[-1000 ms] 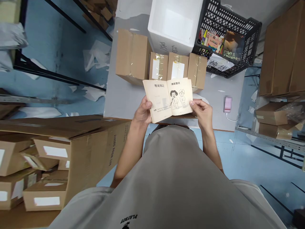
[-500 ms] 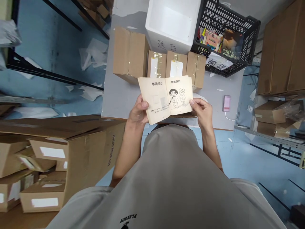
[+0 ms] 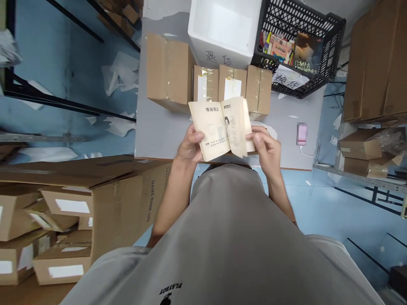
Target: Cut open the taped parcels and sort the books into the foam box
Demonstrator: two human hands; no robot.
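Note:
An open book with yellowed pages lies between my hands, over the front edge of the grey table. My left hand grips its left side, thumb on the page. At its right side, the fingers of my right hand are pressed on the page edges, and a page there is lifted and curved, partly covering a cartoon drawing. Just beyond the book stand small taped boxes, two with white labels, and a larger carton.
A white bin and a black crate holding books stand at the back. A phone with a cable lies at the right. A big carton with smaller boxes is at the lower left.
The right-hand page has lifted and curved leftwards over the drawing. My right hand has shifted slightly left, its fingers now further over the page edges.

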